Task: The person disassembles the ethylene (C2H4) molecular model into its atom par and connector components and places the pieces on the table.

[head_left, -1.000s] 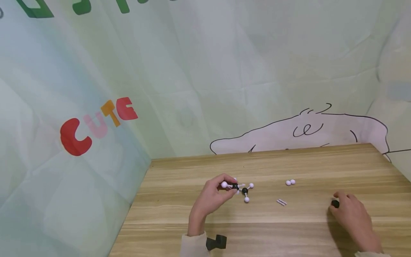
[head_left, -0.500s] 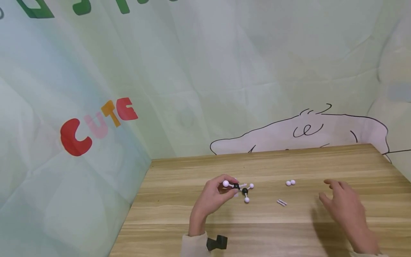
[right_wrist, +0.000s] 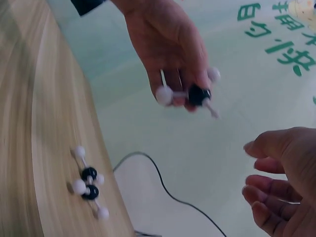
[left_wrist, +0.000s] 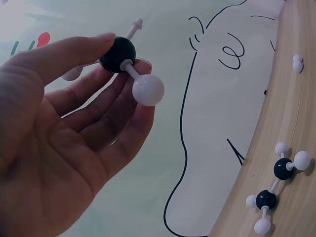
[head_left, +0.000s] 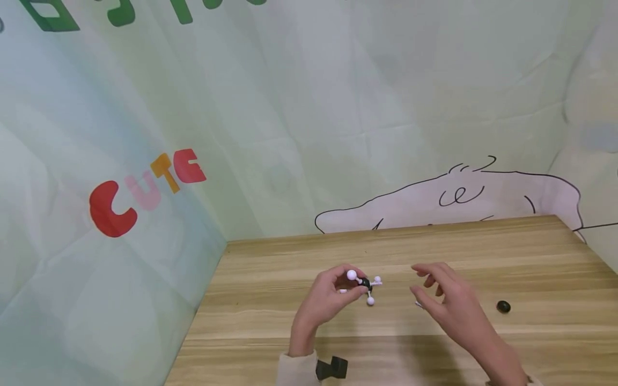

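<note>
Pinching a glossy black ball [left_wrist: 118, 55], left hand [head_left: 322, 296] grips narrowly; right hand [head_left: 454, 300] curves wide.

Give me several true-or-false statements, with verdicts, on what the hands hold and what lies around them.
1. The left hand holds a ball-and-stick piece. True.
2. Every stick on that piece is capped by a ball. False: one bare stick juts out.
3. In the head view, a loose black piece lies on the table. True.
4. The right hand is gripping that black piece. False: it holds nothing and is apart from it.
5. The assembled model on the table has two black balls. True.
</note>
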`<state>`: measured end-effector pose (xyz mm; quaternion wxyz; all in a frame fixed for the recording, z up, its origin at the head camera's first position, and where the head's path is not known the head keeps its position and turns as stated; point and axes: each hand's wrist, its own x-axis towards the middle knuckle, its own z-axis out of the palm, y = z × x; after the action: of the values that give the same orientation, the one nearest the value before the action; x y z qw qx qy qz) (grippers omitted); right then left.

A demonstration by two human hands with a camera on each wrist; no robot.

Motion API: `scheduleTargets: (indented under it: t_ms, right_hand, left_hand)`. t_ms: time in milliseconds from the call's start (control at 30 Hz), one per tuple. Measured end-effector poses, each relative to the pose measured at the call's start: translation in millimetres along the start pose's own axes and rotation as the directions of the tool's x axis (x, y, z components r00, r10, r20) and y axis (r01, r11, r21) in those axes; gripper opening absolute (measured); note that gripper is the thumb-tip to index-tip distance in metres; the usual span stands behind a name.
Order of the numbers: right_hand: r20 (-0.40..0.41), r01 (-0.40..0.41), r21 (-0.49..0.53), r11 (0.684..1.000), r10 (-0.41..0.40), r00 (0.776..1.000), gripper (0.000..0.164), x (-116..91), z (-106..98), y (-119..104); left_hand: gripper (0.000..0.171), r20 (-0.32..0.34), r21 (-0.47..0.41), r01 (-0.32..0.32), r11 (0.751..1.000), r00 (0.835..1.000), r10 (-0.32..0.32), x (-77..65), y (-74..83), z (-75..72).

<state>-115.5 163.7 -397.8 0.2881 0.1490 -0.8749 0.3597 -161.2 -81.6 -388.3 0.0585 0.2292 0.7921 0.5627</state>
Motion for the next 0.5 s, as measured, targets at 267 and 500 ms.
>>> scheduleTargets:
  t_ms: [267,500]
  right_hand:
    - [0.06,0.047,0.114,0.992,-0.054,0.997,0.025,2,21,-21]
    - [0.073,0.054,0.179,0.982,-0.068,0.995,0.021,1,31,-22]
  left_hand:
    - [0.018,0.066,0.025,-0.067,0.997,0.996,0.065,1.1,1.9,5.5]
    - [0.017,0.119,0.02,-0.071,0.997,0.991,0.068,1.0,4.3,9.1]
